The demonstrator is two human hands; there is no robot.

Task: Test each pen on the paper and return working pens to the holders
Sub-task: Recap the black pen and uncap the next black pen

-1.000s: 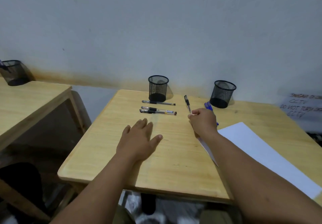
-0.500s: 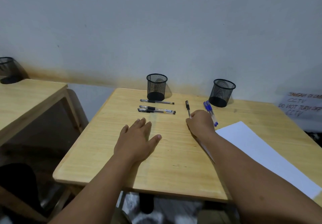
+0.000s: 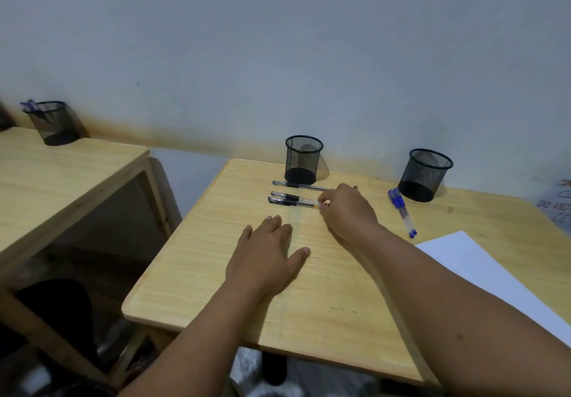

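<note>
Three black pens lie side by side in front of the left mesh holder (image 3: 304,160): the far one (image 3: 298,185), the middle one (image 3: 284,195) and the near one (image 3: 289,201). My right hand (image 3: 347,211) reaches over to them, and its thumb and forefinger pinch the right end of the near black pen. Two blue pens (image 3: 401,212) lie beside the right mesh holder (image 3: 425,175). Both holders look empty. A white paper sheet (image 3: 482,273) lies at the right edge. My left hand (image 3: 267,251) rests flat on the table, fingers spread.
The wooden table (image 3: 216,273) stands against a pale wall. A second wooden table (image 3: 61,180) to the left carries another mesh holder (image 3: 54,123) with blue pens in it. A gap separates the two tables. A handwritten note (image 3: 556,205) hangs at the far right.
My right hand has moved left, from beside the blue pens to the ends of the black pens. The black pen it held upright is no longer raised. My left hand stayed put.
</note>
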